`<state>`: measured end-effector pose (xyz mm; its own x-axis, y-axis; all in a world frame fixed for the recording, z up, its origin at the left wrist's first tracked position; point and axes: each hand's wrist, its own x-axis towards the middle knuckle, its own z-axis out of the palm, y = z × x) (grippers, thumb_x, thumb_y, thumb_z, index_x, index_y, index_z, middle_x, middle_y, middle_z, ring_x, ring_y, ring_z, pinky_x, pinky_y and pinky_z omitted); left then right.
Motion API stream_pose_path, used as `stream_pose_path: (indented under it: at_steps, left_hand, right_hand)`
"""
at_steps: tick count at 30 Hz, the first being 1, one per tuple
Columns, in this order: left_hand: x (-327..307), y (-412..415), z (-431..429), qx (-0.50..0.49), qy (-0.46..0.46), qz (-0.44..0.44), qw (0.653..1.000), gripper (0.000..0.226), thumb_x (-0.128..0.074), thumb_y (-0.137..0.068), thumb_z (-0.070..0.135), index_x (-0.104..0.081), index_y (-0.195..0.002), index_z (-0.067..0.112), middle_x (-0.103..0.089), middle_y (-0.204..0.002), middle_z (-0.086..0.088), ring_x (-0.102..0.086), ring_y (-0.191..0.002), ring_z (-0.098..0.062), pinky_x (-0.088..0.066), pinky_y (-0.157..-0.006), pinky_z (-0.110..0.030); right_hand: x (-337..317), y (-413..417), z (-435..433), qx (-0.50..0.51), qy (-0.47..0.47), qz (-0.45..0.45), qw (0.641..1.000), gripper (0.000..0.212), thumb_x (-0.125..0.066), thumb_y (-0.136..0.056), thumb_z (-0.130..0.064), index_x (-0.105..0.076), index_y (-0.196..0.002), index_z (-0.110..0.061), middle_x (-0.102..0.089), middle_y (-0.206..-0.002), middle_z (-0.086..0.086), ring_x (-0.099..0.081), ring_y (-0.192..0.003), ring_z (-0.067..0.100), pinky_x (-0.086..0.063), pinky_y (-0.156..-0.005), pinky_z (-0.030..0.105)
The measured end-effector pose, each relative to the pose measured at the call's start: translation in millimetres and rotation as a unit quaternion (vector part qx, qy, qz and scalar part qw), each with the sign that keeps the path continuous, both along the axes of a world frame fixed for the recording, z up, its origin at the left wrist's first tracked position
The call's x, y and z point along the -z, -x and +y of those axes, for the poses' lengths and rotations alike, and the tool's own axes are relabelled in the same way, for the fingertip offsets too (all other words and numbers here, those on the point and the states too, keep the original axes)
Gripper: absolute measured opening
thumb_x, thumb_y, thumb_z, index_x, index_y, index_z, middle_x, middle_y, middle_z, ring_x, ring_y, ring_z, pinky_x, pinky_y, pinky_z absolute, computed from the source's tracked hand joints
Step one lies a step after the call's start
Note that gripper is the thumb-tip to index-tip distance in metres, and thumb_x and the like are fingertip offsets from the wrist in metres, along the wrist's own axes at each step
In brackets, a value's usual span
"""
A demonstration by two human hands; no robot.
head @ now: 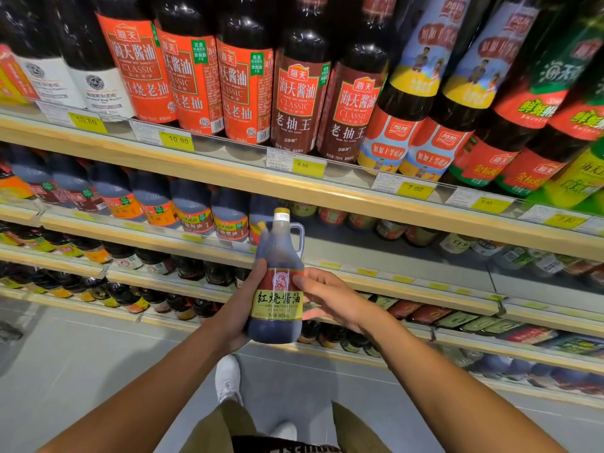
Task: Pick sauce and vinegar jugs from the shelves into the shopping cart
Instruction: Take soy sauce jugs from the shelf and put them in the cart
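The sauce jug (277, 289) stands upright in the air in front of the shelves (228, 179). It is clear of every shelf edge and held between both hands at about waist level. Its long axis runs nearly vertical, with the yellow cap up, the handle at the upper right and the label facing the person. The left hand (240, 310) is the carrying one: its fingers wrap the lower left side, the thumb lies up the front, and the palm cups the base. The right hand (330, 299) comes in from the right with its thumb on the label's edge, and its fingers (312, 313) reach round the side, gripping lightly. Both forearms stretch forward from the body above the floor (98, 354). The cart is not in view, so which way the jug must travel cannot be told.
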<state>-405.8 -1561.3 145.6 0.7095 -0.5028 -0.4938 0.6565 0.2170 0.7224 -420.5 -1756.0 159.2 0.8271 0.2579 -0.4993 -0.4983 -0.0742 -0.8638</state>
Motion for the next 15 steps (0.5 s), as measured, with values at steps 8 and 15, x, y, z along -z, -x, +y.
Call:
stream_pose_path:
  at_steps: [8, 15]
  left_hand:
    - [1.6, -16.9, -18.1, 0.047, 0.000, 0.001, 0.999, 0.074, -0.045, -0.090, 0.067, -0.058, -0.137, 0.012, -0.068, -0.129, -0.019, -0.064, -0.122, -0.033, -0.044, -0.111, -0.049]
    - [0.9, -49.1, -16.4, 0.075, -0.100, -0.101, 0.987, 0.068, -0.055, -0.085, 0.074, -0.062, -0.132, 0.025, -0.071, -0.126, -0.005, -0.067, -0.117, -0.028, -0.051, -0.103, -0.053]
  right_hand:
    - [3.9, -2.9, 0.8, 0.042, -0.011, 0.017, 0.999, 0.051, -0.075, -0.082, -0.054, -0.070, -0.118, -0.018, -0.076, -0.115, 0.006, -0.071, -0.111, 0.021, -0.056, -0.096, 0.042]
    - [10.4, -28.4, -11.6, 0.079, 0.020, -0.020, 0.996, 0.037, -0.079, -0.082, -0.042, -0.073, -0.111, -0.019, -0.078, -0.107, 0.009, -0.074, -0.101, 0.024, -0.059, -0.088, 0.041]
